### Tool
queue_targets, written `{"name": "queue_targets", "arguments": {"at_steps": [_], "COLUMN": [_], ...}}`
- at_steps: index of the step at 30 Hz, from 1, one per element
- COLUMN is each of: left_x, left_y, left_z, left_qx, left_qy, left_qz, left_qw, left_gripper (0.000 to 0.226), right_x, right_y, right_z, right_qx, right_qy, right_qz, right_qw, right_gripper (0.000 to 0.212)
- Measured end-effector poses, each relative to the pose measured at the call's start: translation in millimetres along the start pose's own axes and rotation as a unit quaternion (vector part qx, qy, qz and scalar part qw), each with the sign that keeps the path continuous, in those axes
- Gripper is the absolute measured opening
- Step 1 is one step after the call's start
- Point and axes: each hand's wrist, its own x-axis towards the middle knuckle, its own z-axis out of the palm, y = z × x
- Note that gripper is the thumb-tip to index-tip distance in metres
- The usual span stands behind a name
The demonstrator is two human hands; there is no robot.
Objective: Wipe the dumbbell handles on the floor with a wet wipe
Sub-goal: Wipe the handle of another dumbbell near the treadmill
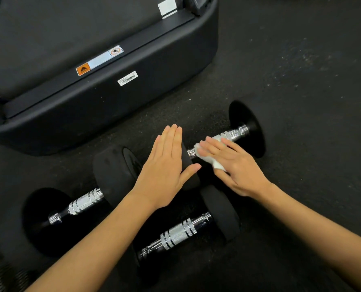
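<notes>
While the flat left hand [164,165] steadies the dumbbell [228,140], the right hand [230,163] pressing the wet wipe [209,157] could roll it loose.

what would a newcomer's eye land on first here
The two bare hands at centre: the right hand presses a white wet wipe onto a chrome dumbbell handle, while the left hand lies flat on that dumbbell's black weight. Two more dumbbells lie nearer, on the dark floor.

Both forearms are bare to the frame's edge, and the left hand [164,165] and right hand [236,167] wear nothing.
</notes>
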Motion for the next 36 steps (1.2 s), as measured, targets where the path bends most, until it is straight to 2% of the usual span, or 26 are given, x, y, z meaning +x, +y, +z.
{"name": "queue_targets", "arguments": {"at_steps": [3,6,9,14,19,24,30,36], "left_x": [1,0,-1,-1,-1,-1,-1,-1], "left_y": [-1,-2,0,-1,0,-1,0,0], "left_z": [0,-1,-3,-2,-3,-2,-2,-2], "left_qx": [-0.014,-0.025,-0.018,-0.026,-0.032,-0.027,-0.019,-0.014], "left_qy": [-0.002,-0.009,-0.006,-0.009,-0.012,-0.012,-0.007,-0.010], "left_qz": [0.000,0.001,0.003,0.004,-0.001,0.002,0.003,0.001], "left_qw": [1.000,1.000,1.000,1.000,0.999,1.000,1.000,1.000], "left_gripper": [0.086,0.086,0.087,0.086,0.087,0.086,0.086,0.086], "right_x": [11,12,5,5,1,5,21,14], "right_y": [-10,-12,1,-5,-3,-2,-8,-4], "right_z": [4,5,-3,5,4,5,1,-6], "right_qx": [0.007,0.062,0.069,-0.042,-0.077,-0.066,-0.066,-0.051], "right_qy": [0.012,-0.010,0.027,0.029,0.075,0.030,0.010,0.025], "right_qz": [0.019,-0.020,0.000,-0.028,0.024,-0.019,0.013,-0.004], "right_qw": [1.000,0.998,0.997,0.998,0.994,0.997,0.998,0.998], "right_gripper": [0.052,0.049,0.048,0.046,0.048,0.048,0.049,0.040]}}
